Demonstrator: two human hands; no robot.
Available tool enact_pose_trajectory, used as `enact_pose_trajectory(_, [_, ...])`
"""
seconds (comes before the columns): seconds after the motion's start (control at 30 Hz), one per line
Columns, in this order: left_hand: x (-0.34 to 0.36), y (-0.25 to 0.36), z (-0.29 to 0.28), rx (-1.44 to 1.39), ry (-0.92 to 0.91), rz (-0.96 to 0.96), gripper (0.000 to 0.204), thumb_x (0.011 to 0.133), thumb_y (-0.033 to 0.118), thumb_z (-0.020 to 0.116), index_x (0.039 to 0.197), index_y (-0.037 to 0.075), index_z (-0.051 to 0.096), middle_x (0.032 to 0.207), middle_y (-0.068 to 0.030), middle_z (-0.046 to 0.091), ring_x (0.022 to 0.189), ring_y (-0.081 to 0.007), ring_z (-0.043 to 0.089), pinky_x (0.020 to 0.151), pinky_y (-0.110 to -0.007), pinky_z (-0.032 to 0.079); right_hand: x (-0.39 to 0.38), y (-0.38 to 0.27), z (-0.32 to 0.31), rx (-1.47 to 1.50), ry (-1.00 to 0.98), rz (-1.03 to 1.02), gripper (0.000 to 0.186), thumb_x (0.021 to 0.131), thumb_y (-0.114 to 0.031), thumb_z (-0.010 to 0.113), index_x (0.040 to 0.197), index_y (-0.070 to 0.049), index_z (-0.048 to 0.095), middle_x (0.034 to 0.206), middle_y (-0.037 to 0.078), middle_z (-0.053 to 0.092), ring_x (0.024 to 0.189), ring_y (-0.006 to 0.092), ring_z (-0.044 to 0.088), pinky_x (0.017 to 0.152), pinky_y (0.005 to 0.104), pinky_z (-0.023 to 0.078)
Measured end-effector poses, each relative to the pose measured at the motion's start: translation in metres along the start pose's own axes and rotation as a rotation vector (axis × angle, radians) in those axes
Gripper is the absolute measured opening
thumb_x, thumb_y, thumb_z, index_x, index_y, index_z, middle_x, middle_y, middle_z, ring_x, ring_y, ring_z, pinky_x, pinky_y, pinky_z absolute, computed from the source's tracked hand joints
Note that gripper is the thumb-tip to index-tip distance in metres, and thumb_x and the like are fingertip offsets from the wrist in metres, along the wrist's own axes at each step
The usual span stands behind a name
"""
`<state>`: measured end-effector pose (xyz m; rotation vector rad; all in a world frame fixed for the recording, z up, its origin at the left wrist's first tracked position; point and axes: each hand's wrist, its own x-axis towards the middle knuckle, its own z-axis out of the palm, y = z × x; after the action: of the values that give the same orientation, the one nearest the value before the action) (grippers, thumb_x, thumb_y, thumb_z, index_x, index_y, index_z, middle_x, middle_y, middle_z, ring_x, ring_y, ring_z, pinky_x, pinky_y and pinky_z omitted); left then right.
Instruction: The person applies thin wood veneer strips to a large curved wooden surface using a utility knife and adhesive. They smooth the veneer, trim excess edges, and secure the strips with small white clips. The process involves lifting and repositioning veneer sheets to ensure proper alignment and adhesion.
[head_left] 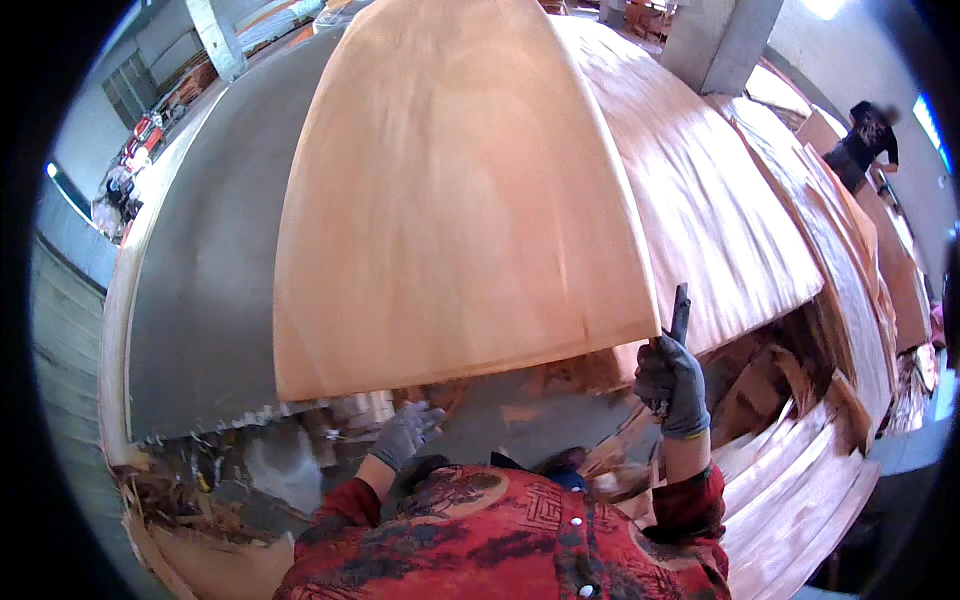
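Observation:
A long pale orange veneer sheet (455, 210) stretches away from me over a grey sheet (200, 250) on the left and a lighter, rippled veneer stack (720, 220) on the right. My right hand (670, 390), in a grey glove, is closed around a dark flat stick-like tool (681, 315), held upright at the sheet's near right corner. Whether it also grips the sheet is unclear. My left hand (405, 433), also gloved, has its fingers apart just below the sheet's near edge.
Veneer scraps (180, 500) and loose strips (780, 470) lie on the floor (500, 415) around my feet. A concrete pillar (715, 55) rises behind the stacks. Another person (862, 145) in dark clothes stands at the far right by leaning boards (890, 280).

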<state>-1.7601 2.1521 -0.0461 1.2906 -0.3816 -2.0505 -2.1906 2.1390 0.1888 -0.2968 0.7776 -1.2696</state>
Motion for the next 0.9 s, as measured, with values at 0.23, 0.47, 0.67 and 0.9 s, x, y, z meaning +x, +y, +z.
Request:
enact_pose_trajectory(0.23, [0.088,0.005,0.062,-0.558,0.145,0.842,0.058,0.084,0.054,0.047,0.125,0.012,0.048,0.129,-0.0098,0.05,0.118,-0.0299,0.044,0.098,-0.052,0.031,0.02,-0.169,-0.124,-0.005,-0.026,-0.059,0.007,0.094,-0.02,0.046,0.087,-0.016,0.047,0.057,-0.006,0.033,0.039,0.0027,0.025,0.034,0.0175,0.021])
enact_pose_trajectory(0.47, [0.157,0.056,0.192,-0.799,0.37,0.85,0.059,0.084,0.051,0.05,0.128,0.011,0.046,0.13,-0.0101,0.049,0.121,-0.0308,0.041,0.1,-0.054,0.03,0.062,-0.31,-0.247,-0.294,0.156,-0.092,0.012,0.092,-0.021,0.051,0.082,-0.016,0.045,0.056,-0.007,0.035,0.038,0.0028,0.028,0.034,0.0188,0.022])
enact_pose_trajectory(0.67, [0.226,0.045,0.256,-0.532,0.613,0.821,0.052,0.089,0.042,0.046,0.125,0.004,0.047,0.12,-0.0142,0.054,0.109,-0.0318,0.052,0.094,-0.05,0.04,0.085,-0.403,-0.308,-0.387,0.256,-0.109,0.009,0.09,-0.018,0.054,0.096,-0.013,0.051,0.057,-0.005,0.039,0.039,0.0031,0.029,0.035,0.0193,0.023])
enact_pose_trajectory(0.9, [0.269,0.028,0.378,-0.5,0.801,0.841,0.047,0.086,0.036,0.051,0.122,0.006,0.049,0.121,-0.013,0.052,0.109,-0.0297,0.052,0.088,-0.048,0.045,0.109,-0.49,-0.398,-0.518,0.388,-0.181,0.015,0.086,-0.019,0.059,0.094,-0.008,0.052,0.058,-0.001,0.044,0.037,0.0046,0.032,0.034,0.0209,0.025])
